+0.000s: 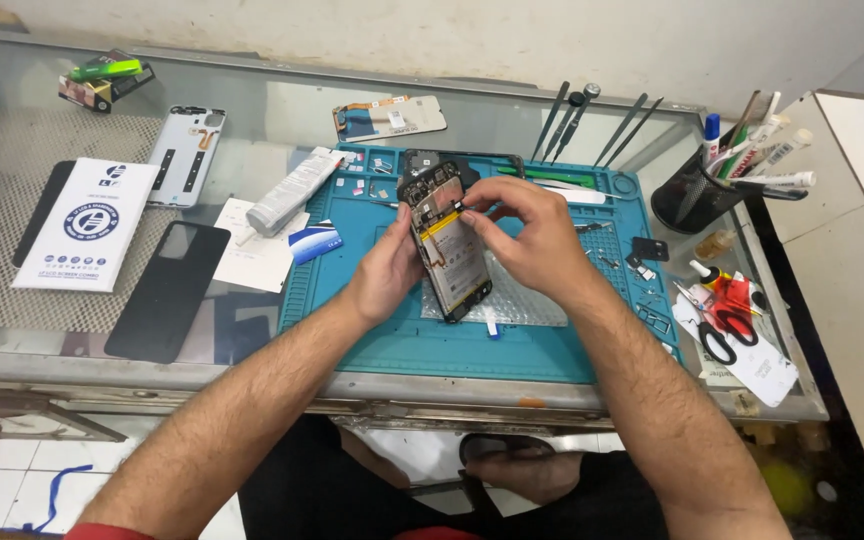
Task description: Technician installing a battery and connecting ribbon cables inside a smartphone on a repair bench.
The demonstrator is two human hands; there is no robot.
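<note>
My left hand (pixel 384 272) grips the opened smartphone (pixel 449 250) by its edge, tilted above the blue repair mat (pixel 372 340). My right hand (pixel 532 235) pinches near the battery's top. Light, stiff, fragile: I judge the frame edges safest.

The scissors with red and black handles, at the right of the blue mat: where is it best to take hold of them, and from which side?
Probably by the handle loops. The scissors lie flat on white paper, black loop toward the table's near edge, blades pointing away toward the small bottles. Coming from the near side, from above, keeps fingers off the blades and the clutter.
</note>
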